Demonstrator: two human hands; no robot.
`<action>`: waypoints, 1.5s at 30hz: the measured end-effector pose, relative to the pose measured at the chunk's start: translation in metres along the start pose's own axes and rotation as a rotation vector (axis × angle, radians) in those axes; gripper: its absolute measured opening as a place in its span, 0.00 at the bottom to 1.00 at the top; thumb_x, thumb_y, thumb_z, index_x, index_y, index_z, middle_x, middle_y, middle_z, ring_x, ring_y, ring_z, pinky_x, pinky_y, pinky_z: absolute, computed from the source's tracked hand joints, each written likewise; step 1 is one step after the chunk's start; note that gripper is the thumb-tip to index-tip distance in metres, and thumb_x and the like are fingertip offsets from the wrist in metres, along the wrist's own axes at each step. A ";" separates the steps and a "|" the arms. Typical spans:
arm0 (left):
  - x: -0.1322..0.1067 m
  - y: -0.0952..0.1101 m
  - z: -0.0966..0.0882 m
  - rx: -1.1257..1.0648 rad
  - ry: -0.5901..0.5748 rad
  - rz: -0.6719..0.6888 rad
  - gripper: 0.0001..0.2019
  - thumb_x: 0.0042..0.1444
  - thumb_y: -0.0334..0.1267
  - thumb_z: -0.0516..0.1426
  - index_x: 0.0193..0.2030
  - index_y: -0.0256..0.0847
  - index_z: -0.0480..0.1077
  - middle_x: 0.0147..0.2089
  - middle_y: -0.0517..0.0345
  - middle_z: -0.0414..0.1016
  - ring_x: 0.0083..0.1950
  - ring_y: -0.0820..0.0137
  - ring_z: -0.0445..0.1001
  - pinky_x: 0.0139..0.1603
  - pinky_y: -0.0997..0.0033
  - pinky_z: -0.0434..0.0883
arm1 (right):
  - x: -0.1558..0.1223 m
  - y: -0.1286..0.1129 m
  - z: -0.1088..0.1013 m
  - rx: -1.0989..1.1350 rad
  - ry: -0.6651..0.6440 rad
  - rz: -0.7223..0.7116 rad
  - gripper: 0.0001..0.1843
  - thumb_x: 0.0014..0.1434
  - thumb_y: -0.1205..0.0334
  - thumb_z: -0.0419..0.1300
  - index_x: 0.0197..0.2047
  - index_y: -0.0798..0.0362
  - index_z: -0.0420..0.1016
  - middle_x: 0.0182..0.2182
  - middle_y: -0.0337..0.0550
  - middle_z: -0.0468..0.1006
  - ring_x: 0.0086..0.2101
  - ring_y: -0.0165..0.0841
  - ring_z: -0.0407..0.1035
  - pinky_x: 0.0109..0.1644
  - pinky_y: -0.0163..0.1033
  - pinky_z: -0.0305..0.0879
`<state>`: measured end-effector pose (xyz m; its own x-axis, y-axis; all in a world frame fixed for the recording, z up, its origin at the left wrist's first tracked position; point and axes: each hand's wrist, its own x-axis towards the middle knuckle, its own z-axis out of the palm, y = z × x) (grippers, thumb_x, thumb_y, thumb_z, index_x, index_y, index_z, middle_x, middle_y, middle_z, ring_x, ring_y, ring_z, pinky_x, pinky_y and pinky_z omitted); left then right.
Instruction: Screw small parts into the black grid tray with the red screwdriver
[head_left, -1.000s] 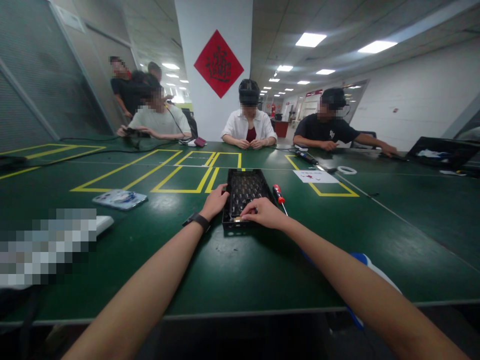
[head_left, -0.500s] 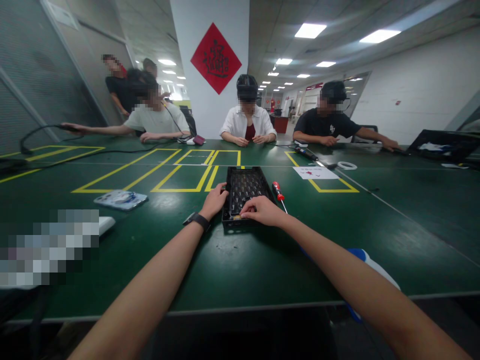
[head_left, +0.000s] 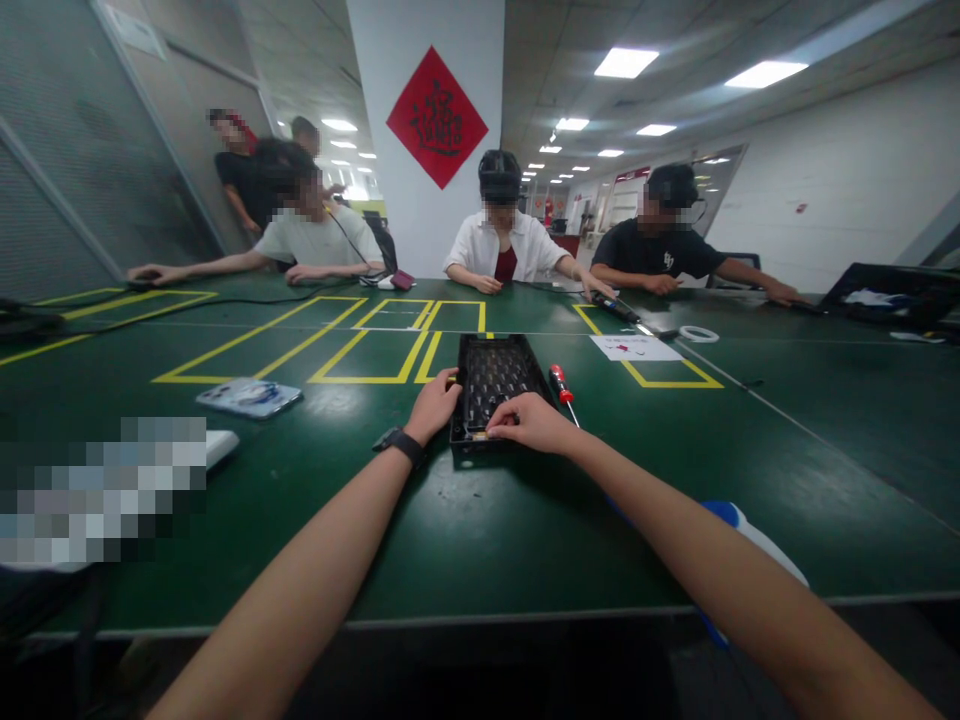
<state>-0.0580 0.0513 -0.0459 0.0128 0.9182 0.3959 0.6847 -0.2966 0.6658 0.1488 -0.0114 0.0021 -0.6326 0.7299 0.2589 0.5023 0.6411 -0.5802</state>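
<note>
A shallow black plastic case [head_left: 499,350] lies on the green table, its inside showing rows of small shiny pieces. My left hand [head_left: 435,405] grips the case's left wall, the thumb laid along it. Over the near end of the case, my right hand [head_left: 529,418] has its fingertips pinched together and lowered inside; whatever they hold is too small to make out. By those fingertips a small yellowish part [head_left: 477,435] shows at the near edge. A red-and-black screwdriver [head_left: 559,384] rests just right of the case.
A phone [head_left: 249,397] lies to the left, behind a white object [head_left: 223,440] that is partly blurred out. Yellow tape outlines [head_left: 360,380] mark the table. On the right are a paper sheet [head_left: 636,348], a tape roll [head_left: 698,334] and a blue-and-white object [head_left: 757,540]. Several people sit opposite.
Both my hands and the case hold nearly the same pose; the view has shifted slightly. Across the table, the middle person's hand has reached out to a dark tool on the right.
</note>
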 end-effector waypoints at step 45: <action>0.011 -0.003 0.008 -0.002 -0.049 0.093 0.21 0.53 0.33 0.47 0.53 0.35 0.66 0.54 0.50 0.68 0.55 0.65 0.64 0.60 0.63 0.60 | 0.075 0.054 -0.010 -0.338 -0.070 0.216 0.07 0.46 0.64 0.65 0.32 0.55 0.76 0.28 0.42 0.77 0.28 0.27 0.67 0.31 0.30 0.58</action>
<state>-0.0543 0.0647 -0.0489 0.1117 0.8984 0.4247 0.6773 -0.3816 0.6291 0.1343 0.0803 -0.0026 -0.5236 0.8462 0.0989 0.7865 0.5247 -0.3258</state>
